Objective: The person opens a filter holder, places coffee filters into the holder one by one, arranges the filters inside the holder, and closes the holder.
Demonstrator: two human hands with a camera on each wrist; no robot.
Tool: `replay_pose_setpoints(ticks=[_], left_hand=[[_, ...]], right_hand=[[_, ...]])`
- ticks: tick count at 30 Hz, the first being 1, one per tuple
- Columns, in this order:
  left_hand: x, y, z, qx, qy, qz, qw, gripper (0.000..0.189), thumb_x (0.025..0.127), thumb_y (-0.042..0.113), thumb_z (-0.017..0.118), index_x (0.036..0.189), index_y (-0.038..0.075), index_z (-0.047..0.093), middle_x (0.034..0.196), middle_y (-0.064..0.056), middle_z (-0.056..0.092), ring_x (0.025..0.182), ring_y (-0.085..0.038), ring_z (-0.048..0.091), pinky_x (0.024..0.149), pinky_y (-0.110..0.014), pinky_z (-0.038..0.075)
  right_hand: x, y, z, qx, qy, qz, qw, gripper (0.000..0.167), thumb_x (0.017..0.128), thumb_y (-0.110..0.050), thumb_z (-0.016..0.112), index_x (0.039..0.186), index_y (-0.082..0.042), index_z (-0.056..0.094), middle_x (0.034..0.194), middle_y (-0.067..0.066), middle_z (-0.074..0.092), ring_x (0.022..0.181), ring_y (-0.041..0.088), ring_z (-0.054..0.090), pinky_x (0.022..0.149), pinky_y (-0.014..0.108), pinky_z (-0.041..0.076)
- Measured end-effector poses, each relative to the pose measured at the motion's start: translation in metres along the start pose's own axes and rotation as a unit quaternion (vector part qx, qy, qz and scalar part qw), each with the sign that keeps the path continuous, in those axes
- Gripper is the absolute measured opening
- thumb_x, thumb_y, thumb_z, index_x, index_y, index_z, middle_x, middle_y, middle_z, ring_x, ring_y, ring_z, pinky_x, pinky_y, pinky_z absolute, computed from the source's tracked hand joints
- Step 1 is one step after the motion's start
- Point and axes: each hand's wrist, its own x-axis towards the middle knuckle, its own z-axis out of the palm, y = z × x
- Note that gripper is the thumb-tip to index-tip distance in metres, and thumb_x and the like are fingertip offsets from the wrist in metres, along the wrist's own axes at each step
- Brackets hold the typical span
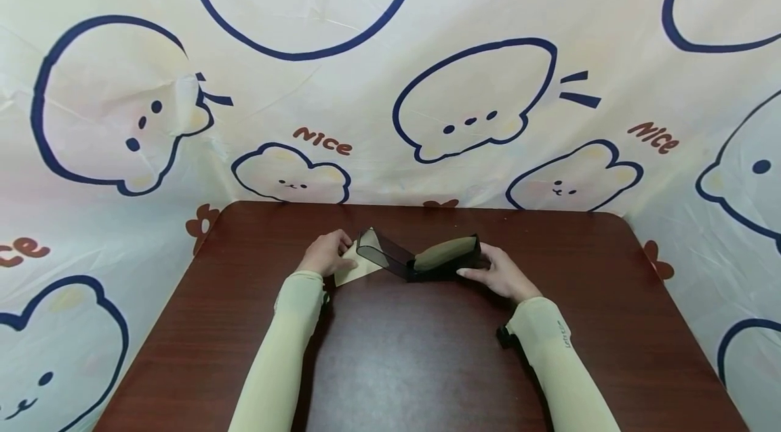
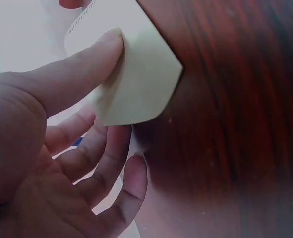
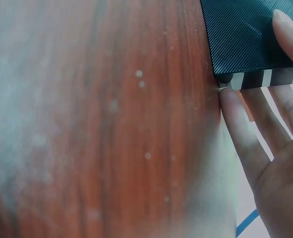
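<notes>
While left hand (image 1: 326,256) pinches the pale sheet (image 1: 350,275) by the smoky see-through flap (image 1: 390,254) and right hand (image 1: 499,274) grips the black case (image 1: 436,276) over the tabletop (image 1: 396,350), a hard tug could snag the flap, spilling the olive-green bundle (image 1: 444,252) inside.

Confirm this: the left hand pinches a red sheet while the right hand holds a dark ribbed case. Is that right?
The colour is wrong: the sheet pinched by the left hand is pale yellow, as the left wrist view shows; the right hand does hold a dark ribbed case.
</notes>
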Motion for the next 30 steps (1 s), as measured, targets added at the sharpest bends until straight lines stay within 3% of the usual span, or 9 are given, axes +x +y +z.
replay_pose_setpoints(ticks=[6, 11, 20, 30], left_hand=[[-0.0005, 0.0019, -0.0001, 0.023, 0.007, -0.009, 0.9997, 0.044, 0.083, 0.021, 0.088, 0.118, 0.004, 0.066, 0.102, -0.013, 0.071, 0.09, -0.027, 0.064, 0.084, -0.046, 0.053], [-0.0021, 0.0022, 0.0005, 0.035, 0.018, 0.005, 0.9992, 0.052, 0.084, 0.021, 0.088, 0.128, 0.005, 0.065, 0.111, -0.015, 0.073, 0.094, -0.029, 0.066, 0.086, -0.048, 0.054], [-0.0035, -0.0041, 0.0011, 0.008, 0.07, 0.063, 0.9955, 0.012, 0.096, 0.012, 0.071, 0.107, 0.008, 0.073, 0.099, -0.012, 0.077, 0.088, -0.028, 0.07, 0.081, -0.047, 0.055], [-0.0055, -0.0059, -0.0038, -0.015, 0.085, 0.074, 0.9935, 0.012, 0.098, 0.011, 0.07, 0.108, 0.005, 0.075, 0.102, -0.013, 0.077, 0.096, -0.03, 0.071, 0.089, -0.05, 0.055]], right_hand=[[0.001, 0.0009, 0.0003, 0.011, 0.002, -0.011, 0.9999, 0.047, 0.093, -0.029, 0.08, 0.135, -0.018, 0.063, 0.134, 0.005, 0.068, 0.131, 0.029, 0.061, 0.107, 0.051, 0.049], [0.0021, -0.0002, 0.0009, 0.013, -0.001, -0.013, 0.9998, 0.045, 0.093, -0.027, 0.079, 0.134, -0.017, 0.063, 0.133, 0.006, 0.069, 0.13, 0.03, 0.061, 0.107, 0.052, 0.049], [0.0033, -0.0025, 0.0004, 0.008, -0.003, -0.009, 0.9999, 0.046, 0.093, -0.026, 0.079, 0.134, -0.016, 0.062, 0.132, 0.007, 0.069, 0.131, 0.031, 0.06, 0.108, 0.054, 0.047], [0.0012, 0.0006, 0.001, 0.007, 0.001, -0.005, 1.0, 0.046, 0.093, -0.028, 0.08, 0.134, -0.018, 0.063, 0.132, 0.006, 0.069, 0.132, 0.031, 0.06, 0.108, 0.054, 0.048]])
